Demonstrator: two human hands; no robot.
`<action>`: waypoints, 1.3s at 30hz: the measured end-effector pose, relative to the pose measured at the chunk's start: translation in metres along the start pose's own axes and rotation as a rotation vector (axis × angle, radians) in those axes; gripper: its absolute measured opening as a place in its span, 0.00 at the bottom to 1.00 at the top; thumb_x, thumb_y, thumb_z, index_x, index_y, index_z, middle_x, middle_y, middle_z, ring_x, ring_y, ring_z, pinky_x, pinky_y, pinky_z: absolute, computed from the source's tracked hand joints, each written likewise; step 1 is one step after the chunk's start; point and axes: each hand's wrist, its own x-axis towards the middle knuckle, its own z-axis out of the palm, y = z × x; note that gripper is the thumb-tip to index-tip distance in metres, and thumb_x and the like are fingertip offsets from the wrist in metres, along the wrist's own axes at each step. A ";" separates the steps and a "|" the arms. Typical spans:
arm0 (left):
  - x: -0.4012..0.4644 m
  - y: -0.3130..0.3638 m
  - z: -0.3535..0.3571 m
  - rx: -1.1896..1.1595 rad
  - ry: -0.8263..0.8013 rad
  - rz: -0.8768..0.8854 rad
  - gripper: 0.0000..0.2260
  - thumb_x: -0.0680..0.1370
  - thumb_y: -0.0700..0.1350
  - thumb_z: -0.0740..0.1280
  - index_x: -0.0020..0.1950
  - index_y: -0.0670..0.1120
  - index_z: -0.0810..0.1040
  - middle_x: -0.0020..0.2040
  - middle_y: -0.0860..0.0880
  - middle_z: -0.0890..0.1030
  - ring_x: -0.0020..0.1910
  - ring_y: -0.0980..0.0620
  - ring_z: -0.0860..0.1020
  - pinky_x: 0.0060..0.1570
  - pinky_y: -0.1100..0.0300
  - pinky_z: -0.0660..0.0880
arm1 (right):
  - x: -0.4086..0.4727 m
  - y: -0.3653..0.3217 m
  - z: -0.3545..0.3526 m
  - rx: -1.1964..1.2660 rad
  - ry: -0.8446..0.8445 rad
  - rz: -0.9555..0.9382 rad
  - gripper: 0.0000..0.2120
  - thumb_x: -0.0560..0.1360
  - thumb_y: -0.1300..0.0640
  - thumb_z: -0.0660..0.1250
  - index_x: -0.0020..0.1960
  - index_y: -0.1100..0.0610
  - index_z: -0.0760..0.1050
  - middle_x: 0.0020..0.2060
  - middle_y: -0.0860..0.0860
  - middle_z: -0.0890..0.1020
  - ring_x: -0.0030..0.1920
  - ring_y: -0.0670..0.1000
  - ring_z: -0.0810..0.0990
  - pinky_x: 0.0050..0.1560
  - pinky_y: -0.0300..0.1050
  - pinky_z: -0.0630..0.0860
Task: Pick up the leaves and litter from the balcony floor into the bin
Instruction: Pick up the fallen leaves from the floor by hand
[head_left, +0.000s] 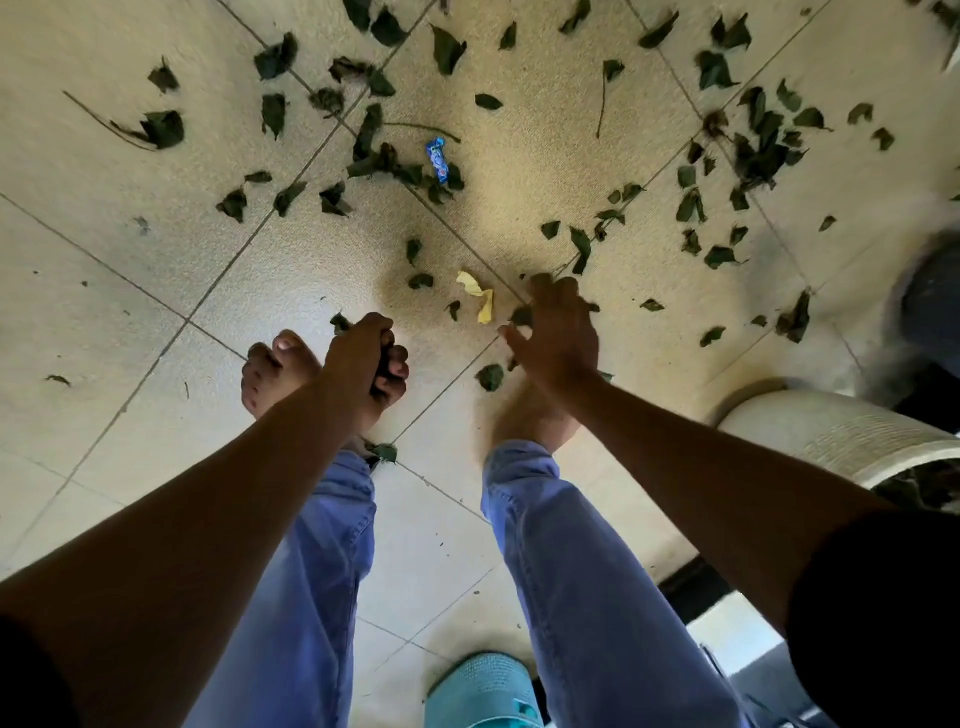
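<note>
Left hand was fisted around a dark clump of gathered leaves, above bare toes. Blue wrapper and yellow paper scrap lay on the tiled floor among scattered leaves. Right hand, fingers spread loose, reached over a leaf. Pale ribbed bin stood at far right.

dark green leaves lie on my cream speckled tiles with thin grey grout lines — a blue wrapper, a pale yellow scrap, my lavender-blue trousers, a teal slipper, an off-white ribbed pot.
</note>
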 end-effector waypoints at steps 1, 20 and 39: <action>0.002 0.001 -0.002 0.008 -0.029 0.000 0.17 0.82 0.48 0.60 0.34 0.50 0.64 0.27 0.53 0.65 0.22 0.57 0.64 0.18 0.69 0.57 | 0.007 0.005 0.004 0.042 -0.004 0.061 0.29 0.74 0.49 0.74 0.70 0.56 0.67 0.62 0.59 0.74 0.57 0.60 0.78 0.48 0.49 0.78; -0.017 -0.020 -0.066 0.070 -0.062 -0.011 0.18 0.82 0.47 0.60 0.31 0.49 0.65 0.26 0.52 0.66 0.21 0.57 0.64 0.16 0.69 0.55 | -0.051 -0.029 0.013 0.208 -0.021 0.465 0.11 0.69 0.44 0.69 0.51 0.37 0.74 0.48 0.49 0.76 0.54 0.56 0.76 0.56 0.50 0.75; -0.020 -0.026 -0.111 0.186 -0.053 0.053 0.19 0.83 0.48 0.58 0.32 0.49 0.64 0.27 0.51 0.66 0.21 0.57 0.64 0.16 0.69 0.54 | -0.059 -0.010 0.078 0.060 -0.014 0.643 0.16 0.77 0.37 0.54 0.59 0.35 0.75 0.78 0.70 0.51 0.78 0.72 0.37 0.76 0.65 0.35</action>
